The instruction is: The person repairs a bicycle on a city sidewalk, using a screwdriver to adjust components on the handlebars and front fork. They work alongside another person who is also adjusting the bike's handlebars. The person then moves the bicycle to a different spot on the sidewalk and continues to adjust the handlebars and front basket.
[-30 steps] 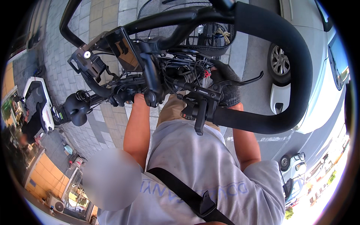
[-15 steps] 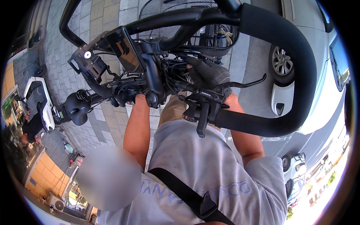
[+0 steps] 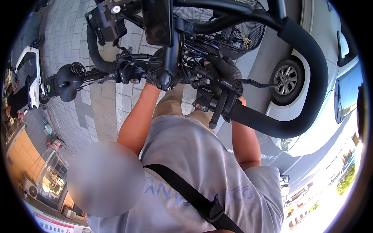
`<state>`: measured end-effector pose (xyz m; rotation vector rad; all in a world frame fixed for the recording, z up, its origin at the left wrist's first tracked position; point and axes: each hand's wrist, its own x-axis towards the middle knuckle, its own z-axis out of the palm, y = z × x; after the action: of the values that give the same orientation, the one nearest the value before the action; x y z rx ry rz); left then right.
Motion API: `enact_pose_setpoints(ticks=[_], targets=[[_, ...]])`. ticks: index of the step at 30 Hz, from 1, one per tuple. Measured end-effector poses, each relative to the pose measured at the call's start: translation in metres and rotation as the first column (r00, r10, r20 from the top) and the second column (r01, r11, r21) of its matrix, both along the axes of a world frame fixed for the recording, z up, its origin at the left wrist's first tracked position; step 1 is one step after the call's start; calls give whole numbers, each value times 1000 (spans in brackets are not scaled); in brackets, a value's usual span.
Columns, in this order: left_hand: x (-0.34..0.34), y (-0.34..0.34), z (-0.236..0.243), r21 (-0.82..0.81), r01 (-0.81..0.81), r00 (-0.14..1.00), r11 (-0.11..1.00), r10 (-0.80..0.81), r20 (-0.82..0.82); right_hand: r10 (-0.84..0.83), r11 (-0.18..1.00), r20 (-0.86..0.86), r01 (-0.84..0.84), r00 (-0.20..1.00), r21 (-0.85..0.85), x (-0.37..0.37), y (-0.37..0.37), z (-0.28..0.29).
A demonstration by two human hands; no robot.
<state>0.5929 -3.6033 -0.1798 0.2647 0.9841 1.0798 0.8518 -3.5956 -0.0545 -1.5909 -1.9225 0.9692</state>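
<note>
A bicycle with a black looped handlebar [image 3: 316,73] stands in front of me. My left hand [image 3: 152,79] reaches behind the stem [image 3: 171,62], and its fingers are hidden among levers and cables. A dark grey glove covers my right hand [image 3: 230,70], bare at the fingertips. Its fingers curl behind the cables, below the right brake lever [image 3: 258,85] and shifter [image 3: 210,99]; what they hold is hidden. A phone [image 3: 157,23] with a dark screen is mounted above the stem.
A wire basket [image 3: 252,33] with yellowish cord in it hangs beyond the handlebar. The saddle [image 3: 68,83] lies to the left. A white car [image 3: 328,112] is close on the right, a white scooter [image 3: 33,77] farther left. Paving [image 3: 105,116] runs underneath.
The handlebar, phone and basket have shifted in the picture, the phone up and to the right. Both hands moved up with the bicycle and stay at about the same parts of it.
</note>
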Motion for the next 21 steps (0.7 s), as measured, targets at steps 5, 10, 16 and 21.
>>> enact_pose_setpoints(ticks=[5,10,16,21], targets=[[9,-41,4,436,144,432,888,340,-835,-92,985,-102,76,990,-158,8,5,-9],[37,-88,42,212,-257,811,943,330,-483,-78,985,-162,51,984,-167,34,3,-26],[95,-123,36,493,293,519,819,296,-802,28,996,-181,-44,983,-83,59,-2,-52],[138,-133,32,395,94,795,914,170,-583,200,977,-126,-188,972,98,81,4,-95]])
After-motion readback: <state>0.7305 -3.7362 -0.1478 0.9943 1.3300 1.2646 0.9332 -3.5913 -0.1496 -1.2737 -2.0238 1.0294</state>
